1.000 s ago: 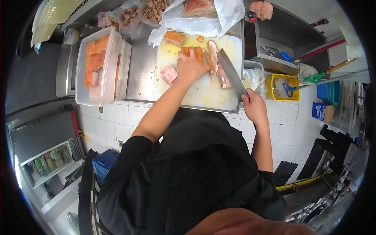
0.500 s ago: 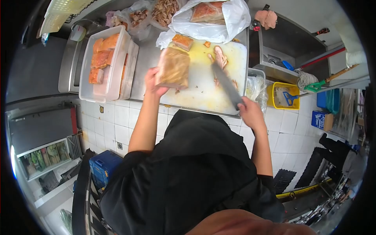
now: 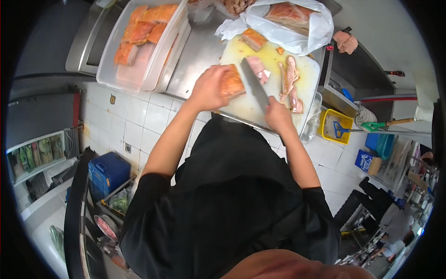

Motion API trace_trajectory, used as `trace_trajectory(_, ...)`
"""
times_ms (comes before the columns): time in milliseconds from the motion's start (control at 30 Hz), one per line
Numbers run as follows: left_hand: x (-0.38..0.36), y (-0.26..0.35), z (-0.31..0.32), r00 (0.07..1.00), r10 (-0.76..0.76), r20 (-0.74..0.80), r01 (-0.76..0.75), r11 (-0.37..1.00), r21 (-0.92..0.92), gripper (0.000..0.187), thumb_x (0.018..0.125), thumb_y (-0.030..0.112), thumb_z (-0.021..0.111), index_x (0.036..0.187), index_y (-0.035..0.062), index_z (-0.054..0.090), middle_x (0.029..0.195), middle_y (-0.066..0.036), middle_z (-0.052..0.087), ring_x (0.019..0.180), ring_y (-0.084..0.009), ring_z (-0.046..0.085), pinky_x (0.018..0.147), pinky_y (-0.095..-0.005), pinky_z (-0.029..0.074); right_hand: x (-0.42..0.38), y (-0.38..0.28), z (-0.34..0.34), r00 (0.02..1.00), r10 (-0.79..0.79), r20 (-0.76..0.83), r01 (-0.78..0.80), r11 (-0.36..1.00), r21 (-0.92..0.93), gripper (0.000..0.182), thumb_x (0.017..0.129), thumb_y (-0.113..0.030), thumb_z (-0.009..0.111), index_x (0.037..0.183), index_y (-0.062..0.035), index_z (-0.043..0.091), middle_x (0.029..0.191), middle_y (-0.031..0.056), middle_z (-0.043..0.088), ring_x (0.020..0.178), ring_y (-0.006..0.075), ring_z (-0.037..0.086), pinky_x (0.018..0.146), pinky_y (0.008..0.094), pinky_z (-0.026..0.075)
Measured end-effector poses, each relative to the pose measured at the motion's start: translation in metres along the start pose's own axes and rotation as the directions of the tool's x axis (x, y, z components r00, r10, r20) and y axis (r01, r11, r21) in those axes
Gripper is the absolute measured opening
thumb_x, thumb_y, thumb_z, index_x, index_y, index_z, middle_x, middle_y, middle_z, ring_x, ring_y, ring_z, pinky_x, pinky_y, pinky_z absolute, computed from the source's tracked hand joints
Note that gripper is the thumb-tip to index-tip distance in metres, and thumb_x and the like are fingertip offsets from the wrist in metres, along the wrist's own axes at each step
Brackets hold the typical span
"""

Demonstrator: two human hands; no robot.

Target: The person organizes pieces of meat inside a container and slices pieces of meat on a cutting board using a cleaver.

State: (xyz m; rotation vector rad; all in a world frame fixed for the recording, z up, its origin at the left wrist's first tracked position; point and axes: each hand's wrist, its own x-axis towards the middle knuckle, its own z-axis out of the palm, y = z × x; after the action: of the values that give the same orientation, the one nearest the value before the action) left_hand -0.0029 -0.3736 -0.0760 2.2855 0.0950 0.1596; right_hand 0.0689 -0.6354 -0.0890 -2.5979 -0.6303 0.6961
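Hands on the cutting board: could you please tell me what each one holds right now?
Left hand: closed on the meat slab.
Right hand: closed on the cleaver.

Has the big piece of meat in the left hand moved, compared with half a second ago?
Yes. The meat piece in the left hand was lifted at the cutting board's left edge; now it sits further in on the board, beside the knife.

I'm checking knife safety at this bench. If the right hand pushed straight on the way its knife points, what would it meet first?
Probably the pale pink piece of meat at the tip of the knife held by the right hand, on the cutting board. The left hand and its orange-skinned piece lie just beside that line, though depth is unclear.
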Motion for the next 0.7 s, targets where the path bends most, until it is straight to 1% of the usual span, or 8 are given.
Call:
trace_trajectory(33, 0.000, -0.004, 0.010, 0.994, 0.048, 0.095, -0.071, 0.964, 0.256, 0.086, 0.060, 0.017, 0.083, 0.137, 0.0072, 0.047, 0.129, -0.016, 0.057, 0.120, -0.0322, 0.055, 0.103, -0.0414, 0.045, -0.007, 0.002, -0.004, 1.000, -0.008, -0.027, 0.009, 1.000, 0.026, 0.022, 0.094, -0.014, 0.056, 0.111, -0.0018, 0.055, 0.084, 0.0298, 0.068, 0.084, 0.0501, 0.066, 0.077, 0.0594, 0.050)
trace_trajectory(133, -0.008, -0.009, 0.024, 0.994, 0.092, 0.053, -0.102, 0.967, 0.235, 0.078, 0.065, 0.017, 0.082, 0.135, 0.0073, 0.050, 0.128, -0.017, 0.058, 0.118, -0.0369, 0.054, 0.101, -0.0451, 0.045, -0.026, -0.015, -0.018, 0.998, 0.018, -0.062, -0.014, 0.998, 0.061, 0.022, 0.094, -0.014, 0.055, 0.113, -0.0015, 0.053, 0.081, 0.0305, 0.067, 0.081, 0.0509, 0.065, 0.074, 0.0602, 0.048)
trace_trajectory(200, -0.015, -0.024, 0.023, 0.998, 0.061, 0.016, -0.063, 0.991, 0.120, 0.064, 0.071, 0.014, 0.076, 0.130, 0.0064, 0.053, 0.123, -0.017, 0.060, 0.113, -0.0360, 0.056, 0.100, -0.0456, 0.044, -0.036, -0.030, -0.028, 0.995, 0.068, -0.075, -0.063, 0.995, 0.076, 0.023, 0.095, -0.014, 0.055, 0.114, -0.0012, 0.052, 0.080, 0.0308, 0.066, 0.079, 0.0510, 0.064, 0.072, 0.0604, 0.048)
trace_trajectory(267, -0.021, -0.046, 0.021, 0.979, -0.056, -0.198, 0.052, 0.998, -0.022, 0.053, 0.075, 0.011, 0.071, 0.125, 0.0047, 0.056, 0.118, -0.016, 0.062, 0.109, -0.0359, 0.056, 0.096, -0.0458, 0.046, -0.038, -0.056, -0.030, 0.998, -0.004, -0.066, 0.006, 0.999, 0.036, 0.023, 0.095, -0.015, 0.055, 0.113, -0.0008, 0.050, 0.078, 0.0304, 0.066, 0.076, 0.0505, 0.064, 0.070, 0.0599, 0.048)
trace_trajectory(333, -0.018, -0.052, 0.022, 0.977, -0.043, -0.208, 0.038, 0.999, -0.029, 0.043, 0.077, 0.009, 0.067, 0.119, 0.0047, 0.061, 0.112, -0.015, 0.063, 0.104, -0.0356, 0.058, 0.092, -0.0454, 0.047, -0.032, -0.079, -0.026, 0.999, 0.025, -0.029, -0.025, 0.999, 0.025, 0.022, 0.091, -0.009, 0.055, 0.110, 0.0005, 0.049, 0.076, 0.0292, 0.066, 0.075, 0.0497, 0.065, 0.071, 0.0586, 0.050)
trace_trajectory(433, -0.006, -0.046, 0.032, 0.984, 0.057, -0.170, -0.055, 0.998, 0.017, 0.033, 0.077, 0.009, 0.064, 0.110, 0.0079, 0.066, 0.103, -0.012, 0.063, 0.096, -0.0339, 0.058, 0.086, -0.0439, 0.048, -0.026, -0.098, -0.017, 1.000, -0.027, 0.010, 0.028, 0.996, -0.085, 0.025, 0.081, 0.000, 0.052, 0.106, 0.0016, 0.049, 0.074, 0.0266, 0.067, 0.075, 0.0461, 0.068, 0.071, 0.0551, 0.053)
trace_trajectory(600, 0.003, -0.045, 0.047, 0.959, 0.143, -0.246, -0.083, 0.967, 0.240, 0.030, 0.072, 0.012, 0.063, 0.101, 0.0141, 0.070, 0.091, -0.004, 0.060, 0.084, -0.0284, 0.057, 0.075, -0.0411, 0.047, -0.030, -0.108, -0.022, 0.999, -0.035, 0.020, 0.038, 0.990, -0.139, 0.020, 0.084, -0.001, 0.051, 0.103, 0.0015, 0.048, 0.071, 0.0256, 0.067, 0.068, 0.0435, 0.068, 0.065, 0.0530, 0.054)
trace_trajectory(700, 0.001, -0.047, 0.049, 0.963, 0.128, -0.236, -0.068, 0.966, 0.247, 0.029, 0.070, 0.012, 0.063, 0.099, 0.0110, 0.068, 0.095, -0.007, 0.062, 0.087, -0.0296, 0.057, 0.078, -0.0411, 0.047, -0.034, -0.108, -0.022, 0.998, -0.056, 0.035, 0.061, 0.986, -0.153, 0.019, 0.084, -0.001, 0.051, 0.103, 0.0017, 0.048, 0.070, 0.0248, 0.067, 0.065, 0.0423, 0.068, 0.063, 0.0521, 0.054)
